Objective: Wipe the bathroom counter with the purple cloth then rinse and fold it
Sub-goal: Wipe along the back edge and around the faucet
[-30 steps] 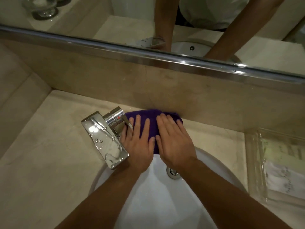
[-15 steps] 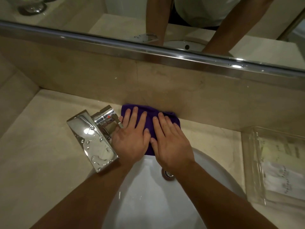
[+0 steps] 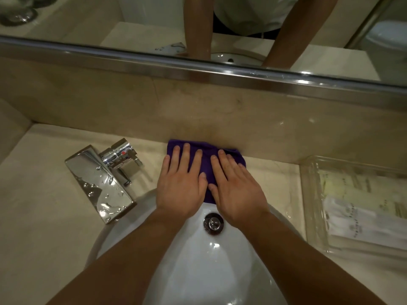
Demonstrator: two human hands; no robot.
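Observation:
The purple cloth point(image 3: 207, 164) lies flat on the beige stone counter point(image 3: 44, 205), behind the white basin point(image 3: 209, 265) and against the back wall. My left hand point(image 3: 180, 186) presses flat on its left part, fingers spread. My right hand point(image 3: 237, 190) presses flat on its right part, thumb beside the left thumb. Most of the cloth is hidden under both palms; only its far edge and a strip between the hands show. Neither hand curls around it.
A wet chrome faucet point(image 3: 101, 183) stands left of the hands, its spout over the basin rim. The drain plug point(image 3: 213, 223) sits just below my wrists. A clear tray point(image 3: 312, 205) with packets is at the right. A mirror point(image 3: 110, 23) with a metal rail runs above the backsplash.
Both hands have slid the cloth to the right along the back wall, away from the faucet. A gap of bare counter now shows between my left hand and the faucet.

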